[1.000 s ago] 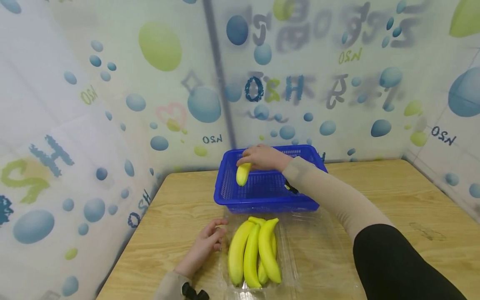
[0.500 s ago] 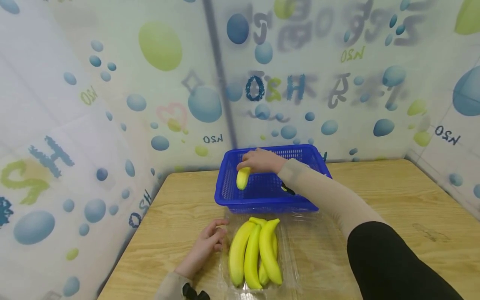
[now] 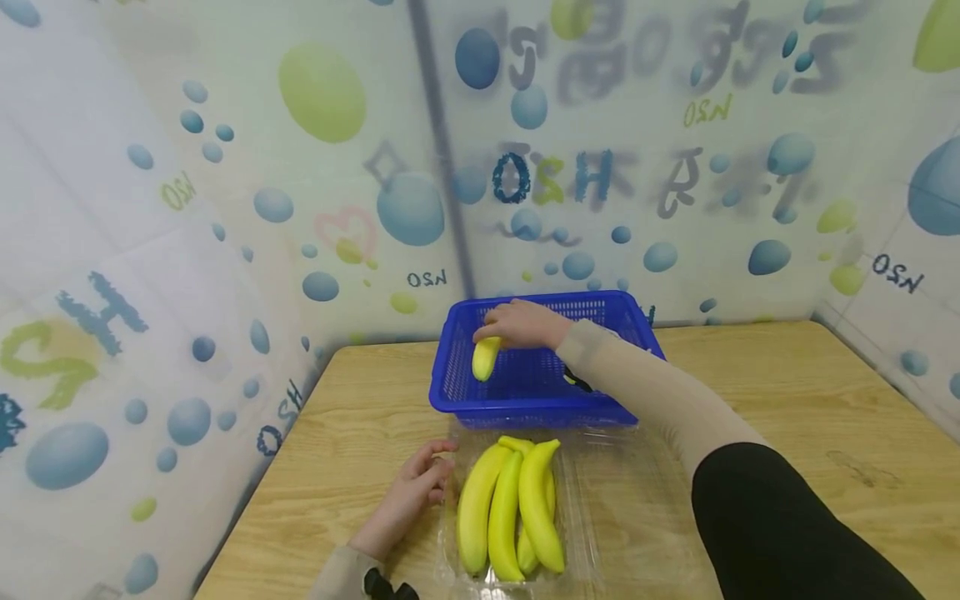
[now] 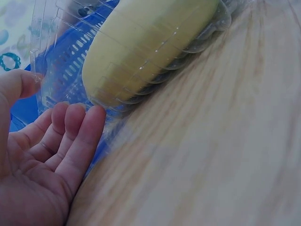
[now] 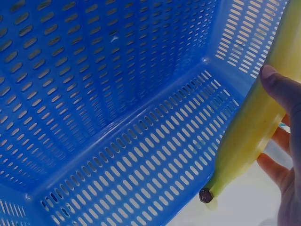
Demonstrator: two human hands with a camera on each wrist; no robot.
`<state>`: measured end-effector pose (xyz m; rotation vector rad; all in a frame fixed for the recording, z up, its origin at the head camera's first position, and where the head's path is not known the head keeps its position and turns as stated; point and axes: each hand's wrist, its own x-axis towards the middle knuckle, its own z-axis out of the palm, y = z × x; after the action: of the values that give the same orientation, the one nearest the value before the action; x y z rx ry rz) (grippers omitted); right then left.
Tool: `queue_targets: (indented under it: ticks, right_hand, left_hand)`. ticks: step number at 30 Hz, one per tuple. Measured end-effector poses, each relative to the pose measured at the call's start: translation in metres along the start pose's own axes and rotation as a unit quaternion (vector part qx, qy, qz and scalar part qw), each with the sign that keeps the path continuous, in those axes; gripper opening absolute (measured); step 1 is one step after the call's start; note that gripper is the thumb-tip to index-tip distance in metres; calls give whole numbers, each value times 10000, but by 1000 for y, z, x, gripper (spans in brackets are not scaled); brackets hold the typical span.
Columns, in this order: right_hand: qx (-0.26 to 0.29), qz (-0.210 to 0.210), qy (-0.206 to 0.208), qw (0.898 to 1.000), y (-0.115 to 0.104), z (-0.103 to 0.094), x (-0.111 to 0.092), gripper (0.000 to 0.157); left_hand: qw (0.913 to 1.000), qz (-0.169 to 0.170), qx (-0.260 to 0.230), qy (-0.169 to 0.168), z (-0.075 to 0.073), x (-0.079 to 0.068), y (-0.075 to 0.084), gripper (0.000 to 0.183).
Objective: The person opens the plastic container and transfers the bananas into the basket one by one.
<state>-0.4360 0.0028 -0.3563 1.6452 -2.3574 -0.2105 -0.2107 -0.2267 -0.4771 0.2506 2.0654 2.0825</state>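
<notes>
My right hand (image 3: 525,323) grips a yellow banana (image 3: 486,358) over the blue basket (image 3: 543,408). In the right wrist view the thumb lies along one side of the banana (image 5: 254,122), fingers on the other, its dark tip angled toward the lower left. The basket's slotted floor (image 5: 136,165) shows beneath. My left hand (image 3: 414,479) is at the left edge of a clear plastic clamshell box (image 3: 577,533), which holds several bananas (image 3: 502,508). In the left wrist view its loosely bent fingers (image 4: 77,125) touch near the clear wall (image 4: 61,56), with the thumb at the box's edge.
The box's clear lid half (image 3: 637,500) lies spread to the right on the wooden table (image 3: 810,467). Directly behind the box stands the basket, close to the patterned curtain wall (image 3: 570,242). Another curtain wall (image 3: 172,333) borders the table on the left.
Inside the basket, my right hand has lowered slightly with the banana. My left hand stays at the box's edge, and the bananas in the box keep their places.
</notes>
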Motion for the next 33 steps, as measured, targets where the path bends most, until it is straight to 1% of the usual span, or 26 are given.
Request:
queue_targets:
  ticks: [4,12,15,20,26,33]
  right_hand:
    - [46,5,-100,9999,1,2,1,42]
    - [66,-24,-249,9997,2,17,8,42]
    - [124,-15,-296,9995,0,19,11,42]
    - [87,45,-536,9985,-3,22,15,43]
    - [33,-156,-545,9984,-5,27,17,42]
    - [32,-217,-918,9955,-6,34,19,42]
  left_hand:
    - [10000,-30,-6,-15,-1,0,-1,43]
    - [9999,53,-119,-88,0,-1,-1,45]
    - [9999,20,-121,-59,0,-1,0,45]
    - [9999,-86,-82,-10,-1,-1,0,45]
    - [10000,-66,-73,-17,-2,-1,0,45]
    - [9999,-91,-36,-35,-1,-1,3,45]
